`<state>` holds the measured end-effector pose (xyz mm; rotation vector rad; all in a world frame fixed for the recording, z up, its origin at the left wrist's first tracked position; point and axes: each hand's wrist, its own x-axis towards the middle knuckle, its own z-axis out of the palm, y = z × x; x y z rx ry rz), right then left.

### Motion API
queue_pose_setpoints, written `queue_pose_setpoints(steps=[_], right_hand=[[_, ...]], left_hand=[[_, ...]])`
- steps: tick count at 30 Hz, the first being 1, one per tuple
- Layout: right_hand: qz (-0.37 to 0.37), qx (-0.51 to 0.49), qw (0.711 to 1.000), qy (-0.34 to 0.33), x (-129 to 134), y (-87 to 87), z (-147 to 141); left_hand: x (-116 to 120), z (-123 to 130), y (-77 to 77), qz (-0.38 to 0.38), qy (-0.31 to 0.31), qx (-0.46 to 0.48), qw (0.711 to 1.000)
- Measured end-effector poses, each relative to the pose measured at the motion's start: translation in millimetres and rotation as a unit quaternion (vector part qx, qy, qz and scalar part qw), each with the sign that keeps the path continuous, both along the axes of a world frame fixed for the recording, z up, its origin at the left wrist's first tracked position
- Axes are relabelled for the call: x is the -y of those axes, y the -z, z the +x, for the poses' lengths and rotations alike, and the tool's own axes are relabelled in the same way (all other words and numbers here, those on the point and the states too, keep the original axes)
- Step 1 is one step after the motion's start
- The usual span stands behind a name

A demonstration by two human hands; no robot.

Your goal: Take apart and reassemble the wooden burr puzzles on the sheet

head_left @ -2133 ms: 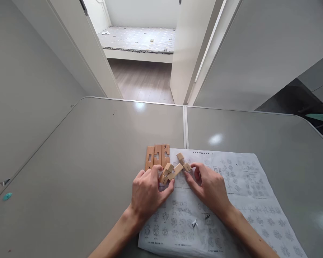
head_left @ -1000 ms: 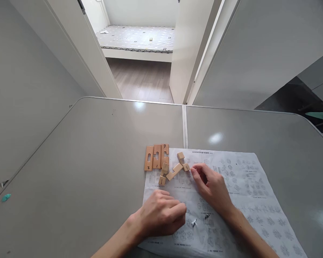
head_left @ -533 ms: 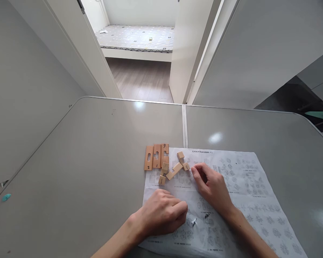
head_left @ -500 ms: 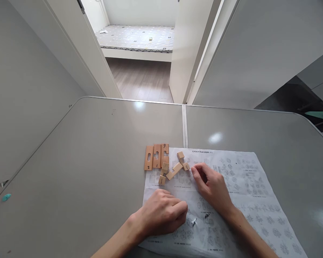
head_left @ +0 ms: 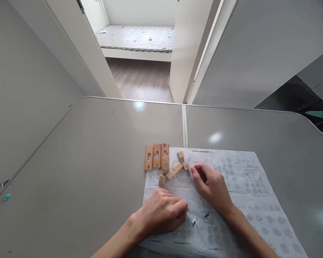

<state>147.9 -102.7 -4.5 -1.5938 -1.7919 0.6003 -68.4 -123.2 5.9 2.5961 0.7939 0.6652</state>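
Three flat, reddish wooden pieces with cut-outs, marked 2 [head_left: 149, 165], 1 [head_left: 156, 164] and 3 [head_left: 164, 147], lie side by side at the upper left edge of a printed paper sheet [head_left: 242, 172]. Paler notched pieces lie just right of them: one at the left [head_left: 162, 179], a slanted one in the middle [head_left: 174, 171] and one at the right [head_left: 186, 166]. My right hand [head_left: 211, 182] rests on the sheet, fingertips pinched together beside the right pale piece; nothing shows between them. Lower down, my left hand [head_left: 164, 211] lies curled on the paper, its fingertips hidden.
The grey table [head_left: 102, 161] has a seam [head_left: 185, 125] running away from me. Small torn bits [head_left: 194, 221] show on the sheet near my left hand. A teal object [head_left: 6, 197] is at the far left. Beyond the table are an open door [head_left: 190, 46] and a bed [head_left: 134, 37].
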Motion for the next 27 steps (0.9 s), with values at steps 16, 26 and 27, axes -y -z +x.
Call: queue_pose_setpoints(steps=[16,26,27], right_hand=[[-0.002,-0.002,1.000,-0.003,0.3,0.5,-0.1],[-0.008,-0.008,1.000,-0.003,0.5,1.4,0.2],[-0.007,-0.008,1.000,-0.003,0.5,1.3,0.2]], left_hand=[[0.8,0.1,2.2,-0.014,-0.003,-0.009,1.000],[0.6,0.7,5.4,0.006,-0.007,0.008,1.000],[0.4,0.8,5.4,0.007,-0.007,0.011,1.000]])
